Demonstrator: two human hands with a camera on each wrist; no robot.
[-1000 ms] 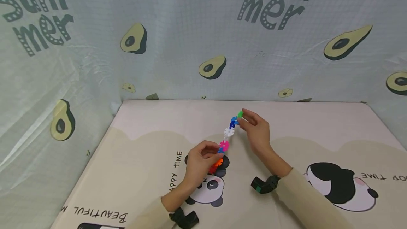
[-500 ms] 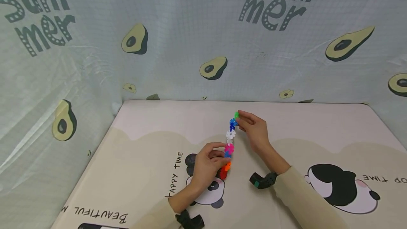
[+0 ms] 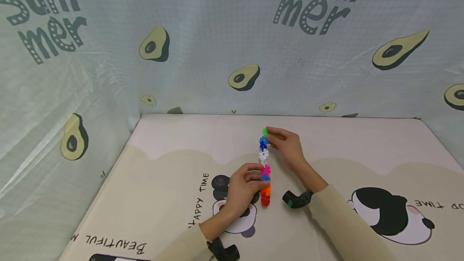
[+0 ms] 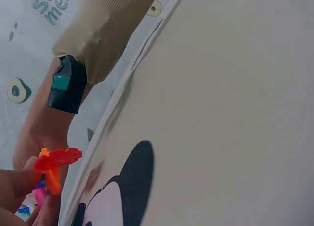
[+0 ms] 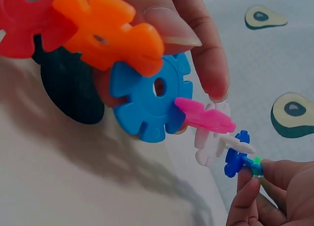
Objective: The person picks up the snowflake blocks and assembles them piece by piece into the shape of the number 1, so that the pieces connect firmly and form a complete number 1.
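Note:
A chain of interlocking plastic snowflake discs [image 3: 264, 154] runs nearly straight away from me in the head view, held above the table. From near to far it goes red, orange, blue, pink, white, dark blue, light blue and green. My left hand [image 3: 242, 190] pinches it around the blue disc [image 5: 152, 98], with the orange disc [image 5: 108, 32] and red disc [image 4: 59, 158] sticking out on the near side. At the far end, my right hand [image 3: 286, 146] pinches the green disc [image 3: 265, 131] between thumb and fingers. Notches slot each disc into its neighbour in the right wrist view.
The table [image 3: 163, 200] has a printed cover with panda and dog drawings. A curtain [image 3: 195, 43] with avocado prints hangs behind it and at the left. Each wrist wears a black camera mount [image 3: 297, 199].
My left hand has moved right, and my right hand slightly left. The chain has swung from a slant to nearly straight ahead, its red end now out from behind the left hand.

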